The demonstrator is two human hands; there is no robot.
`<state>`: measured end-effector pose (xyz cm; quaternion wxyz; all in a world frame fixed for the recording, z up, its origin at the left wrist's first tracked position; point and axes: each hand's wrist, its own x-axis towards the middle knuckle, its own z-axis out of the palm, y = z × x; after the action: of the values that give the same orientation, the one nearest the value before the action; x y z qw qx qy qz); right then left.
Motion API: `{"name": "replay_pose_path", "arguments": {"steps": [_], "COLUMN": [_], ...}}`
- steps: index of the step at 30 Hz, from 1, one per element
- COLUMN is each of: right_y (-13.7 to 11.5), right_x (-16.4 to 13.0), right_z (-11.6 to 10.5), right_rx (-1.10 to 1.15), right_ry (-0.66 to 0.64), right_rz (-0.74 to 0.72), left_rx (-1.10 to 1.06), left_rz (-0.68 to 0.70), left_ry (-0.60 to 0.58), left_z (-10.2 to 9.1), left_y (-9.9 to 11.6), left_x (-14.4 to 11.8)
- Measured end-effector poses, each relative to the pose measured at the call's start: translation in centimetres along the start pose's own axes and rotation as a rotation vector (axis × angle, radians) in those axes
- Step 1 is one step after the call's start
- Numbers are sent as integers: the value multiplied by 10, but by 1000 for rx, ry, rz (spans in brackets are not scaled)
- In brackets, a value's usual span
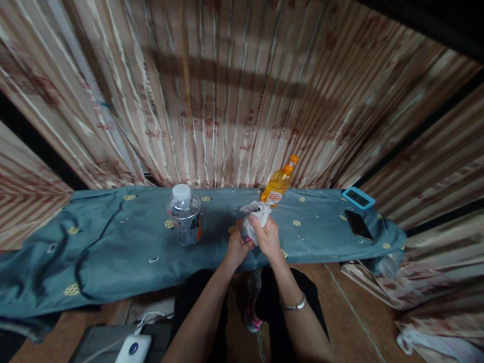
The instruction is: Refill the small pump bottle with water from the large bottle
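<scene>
We sit at the near edge of the table point(113, 262). Jar point(184, 215) stands on it left of centre. Our hands, left hand point(236, 247) and right hand point(267, 237), meet over the near edge, around a cloth point(255, 214). Bottle point(279, 184) just behind, tilted. Phone point(358, 225) far right on the table; case point(358, 197) behind it. Curtain point(227, 101) behind all.

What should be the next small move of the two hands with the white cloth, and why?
Probably bring the crumpled white cloth to the orange bottle right behind it. Both the left hand and the right hand already grip the cloth above the blue-covered table, and that bottle stands nearest; the clear water bottle is further to the left.
</scene>
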<state>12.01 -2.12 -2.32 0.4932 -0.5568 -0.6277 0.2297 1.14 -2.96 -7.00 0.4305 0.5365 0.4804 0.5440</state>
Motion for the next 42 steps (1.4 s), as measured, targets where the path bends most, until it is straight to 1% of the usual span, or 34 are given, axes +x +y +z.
{"name": "replay_pose_path", "arguments": {"steps": [2, 4, 7, 11, 13, 16, 19, 21, 24, 27, 29, 32, 34, 36, 38, 42], "right_y": [-8, -11, -5, 17, 33, 61, 84, 92, 95, 95, 97, 103, 106, 104, 98, 81], "right_x": [12, 18, 14, -5, -15, -30, -45, -55, -68, -76, -77, -71, -64, -56, -49, -43], "right_z": [0, 4, 10, 14, 17, 23, 27, 26, 22, 17, 14, 6, -1, -6, -3, 15], "right_rx": [-19, -33, -50, -54, -41, -17, 2, 12, 25, 37, 46, 48, 32, 8, -13, -50], "right_ry": [-22, -10, 46, 105, 112, 75, 26, -3, -47, -55, -35, 20, 53, 66, 32, -159], "right_rz": [-10, 3, 43, 89, 118, 182, 227, 238, 237, 231, 232, 261, 279, 264, 205, 55], "left_rx": [30, 53, 47, 21, 26, 57, 77, 87, 90, 69, 71, 77, 85, 93, 92, 112], "left_rz": [-36, -37, -18, 2, 32, 56, 48, 36, 16, 3, -25, -63, -44, -16, 5, 2], "left_ry": [27, 43, 19, -51, -57, -38, -58, -76, -63, -15, 56, 181, 247, 297, 338, 390], "left_z": [2, 4, 6, 6, 4, 0, -4, -5, -6, -6, -8, -15, -21, -26, -30, -32], "left_y": [-4, -7, -9, -9, -7, -3, 2, 4, 5, 3, 0, -5, -7, -7, -6, -4], "left_x": [-1, -1, -4, -6, -6, -4, -2, -1, -2, -4, -5, -5, -4, -2, 0, 2]}}
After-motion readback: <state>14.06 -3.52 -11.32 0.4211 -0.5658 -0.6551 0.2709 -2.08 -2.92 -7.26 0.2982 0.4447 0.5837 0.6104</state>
